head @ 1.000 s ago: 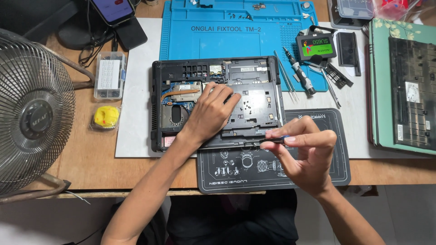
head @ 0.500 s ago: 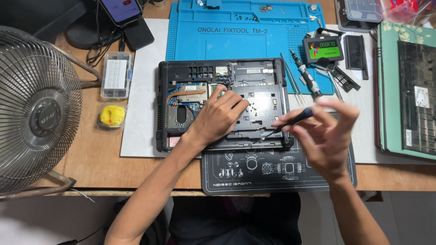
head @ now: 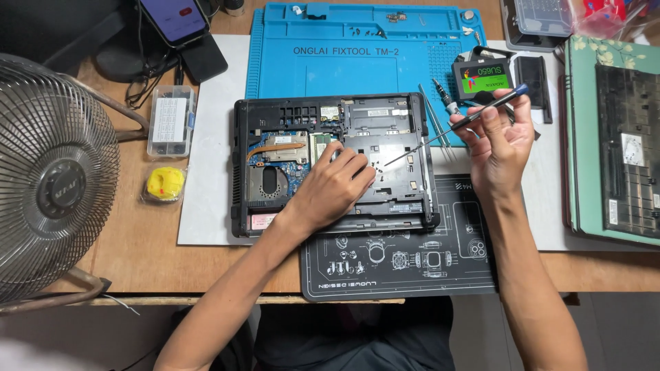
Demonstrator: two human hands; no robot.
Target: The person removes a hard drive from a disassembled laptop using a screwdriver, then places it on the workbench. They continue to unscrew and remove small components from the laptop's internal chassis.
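Left hand [head: 335,187] flat on opened laptop base [head: 275,110], fingers spread, holding nothing. Right hand [head: 500,148] pinching thin screwdriver [head: 454,128], tip angled over laptop interior. Blue mat [head: 323,69] behind.

L hand [head: 335,189] flat on opened laptop [head: 385,127], R hand [head: 500,148] w/ slim screwdriver [head: 457,125] over its right edge.

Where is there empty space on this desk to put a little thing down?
Bare spots: the middle of the blue silicone work mat, and the white sheet left of the opened black laptop. It is crowded at the right, around the right hand and thin screwdriver.
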